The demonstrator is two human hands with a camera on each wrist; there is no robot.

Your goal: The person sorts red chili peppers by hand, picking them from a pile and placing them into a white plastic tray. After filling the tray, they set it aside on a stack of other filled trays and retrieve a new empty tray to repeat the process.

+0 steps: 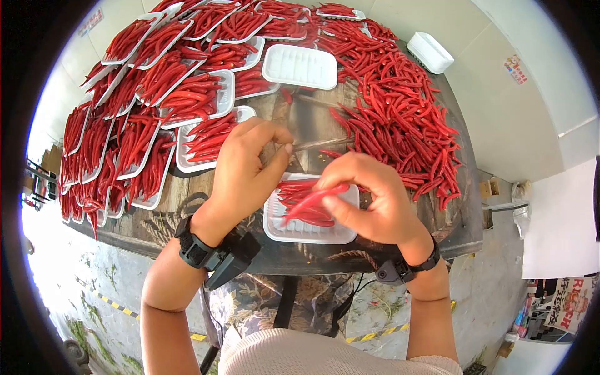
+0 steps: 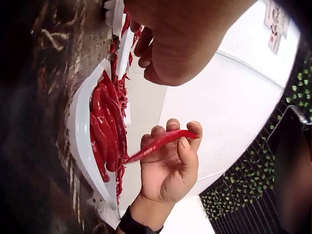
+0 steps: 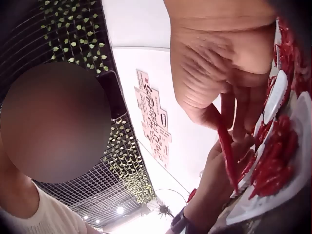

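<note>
A red chili pepper (image 1: 314, 204) is pinched between the thumb and forefinger of my right hand (image 1: 373, 199), tilted over a white ribbed tray (image 1: 279, 230) at the table's front edge. In that tray lie several red chilies (image 2: 105, 122), side by side. My left hand (image 1: 253, 165) hovers at the tray's back left, its fingers loosely bent with no pepper showing in them. The left wrist view shows the held chili (image 2: 161, 145) slanting down to the tray's rim. From the right wrist, the chili (image 3: 227, 158) hangs below the thumb.
Trays filled with chilies (image 1: 194, 94) stand overlapped at the left. A loose chili heap (image 1: 400, 112) covers the right side. One bare white tray (image 1: 300, 65) lies at the back, and a stack of white trays (image 1: 430, 52) stands at the far right.
</note>
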